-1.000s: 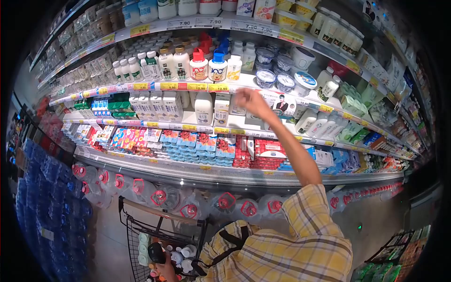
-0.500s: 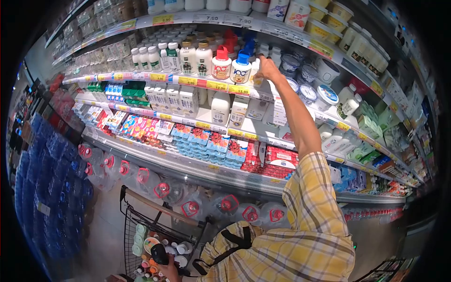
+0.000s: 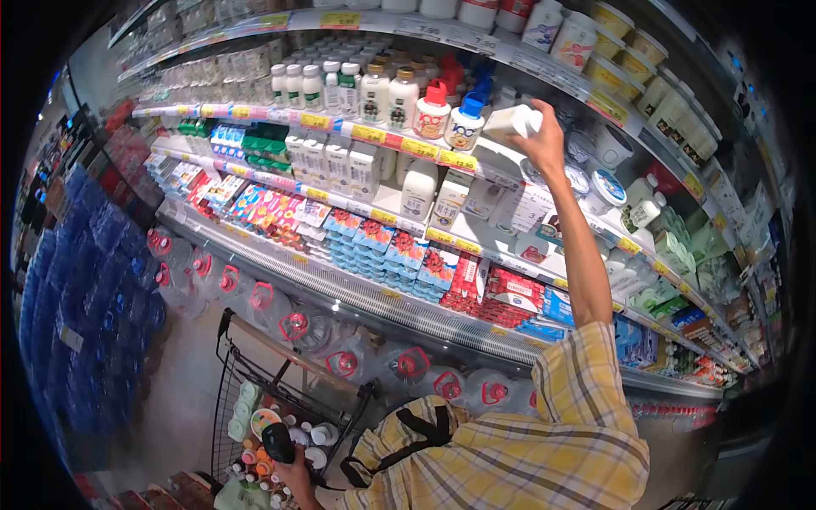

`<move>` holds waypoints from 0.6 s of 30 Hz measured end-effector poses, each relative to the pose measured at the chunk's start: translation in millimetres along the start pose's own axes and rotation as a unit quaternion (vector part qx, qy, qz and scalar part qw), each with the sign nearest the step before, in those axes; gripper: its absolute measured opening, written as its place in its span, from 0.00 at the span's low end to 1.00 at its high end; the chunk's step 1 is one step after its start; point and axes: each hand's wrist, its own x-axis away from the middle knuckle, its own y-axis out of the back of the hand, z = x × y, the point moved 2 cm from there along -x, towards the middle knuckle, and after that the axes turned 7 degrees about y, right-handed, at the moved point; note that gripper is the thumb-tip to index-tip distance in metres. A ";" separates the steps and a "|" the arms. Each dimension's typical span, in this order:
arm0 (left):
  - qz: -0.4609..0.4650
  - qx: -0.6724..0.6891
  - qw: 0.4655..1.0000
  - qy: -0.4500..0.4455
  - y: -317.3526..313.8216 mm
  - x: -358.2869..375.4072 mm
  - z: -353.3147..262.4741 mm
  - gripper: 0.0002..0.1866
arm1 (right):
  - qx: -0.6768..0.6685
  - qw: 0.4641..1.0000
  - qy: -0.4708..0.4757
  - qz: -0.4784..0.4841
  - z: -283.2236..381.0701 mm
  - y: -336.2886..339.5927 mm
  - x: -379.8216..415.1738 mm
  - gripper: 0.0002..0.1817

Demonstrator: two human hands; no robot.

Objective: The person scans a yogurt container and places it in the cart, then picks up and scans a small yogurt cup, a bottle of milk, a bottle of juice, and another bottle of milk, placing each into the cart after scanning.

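My right hand point(image 3: 544, 136) is wrapped round a white container point(image 3: 510, 124), which is tilted on its side just above the shelf. Left of it stand a blue-capped bottle point(image 3: 465, 123) and a red-capped bottle point(image 3: 432, 110). At the bottom, over a shopping cart point(image 3: 293, 348), my left hand point(image 3: 293, 472) grips a black handheld device point(image 3: 278, 443). Bottles and tubs lie in the cart beneath it.
Dairy shelves point(image 3: 340, 127) stretch across the view, with price tags along their edges. Large water bottles point(image 3: 348, 361) with red handles line the floor below. Blue-wrapped stacks point(image 3: 93, 314) stand at the left. Round tubs point(image 3: 608, 189) sit right of my right hand.
My right hand has drawn back from the shelf a little, and the white container is now tilted in it. The view has shifted, with the shelf goods lying further right. My left hand still holds the device.
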 end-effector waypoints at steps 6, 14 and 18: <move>0.040 0.014 0.996 -0.074 0.7 20.7 -62.3 0.16 | -0.407 0.891 -0.088 0.179 123.6 -41.0 130.7 0.37; 0.078 0.157 0.981 -0.077 14.5 30.4 -71.7 0.20 | -0.656 0.572 -0.167 0.463 352.1 -123.5 341.6 0.40; 0.045 0.229 0.972 -0.031 34.7 32.7 -33.9 0.19 | -0.714 0.510 -0.084 0.472 408.1 -131.1 386.6 0.39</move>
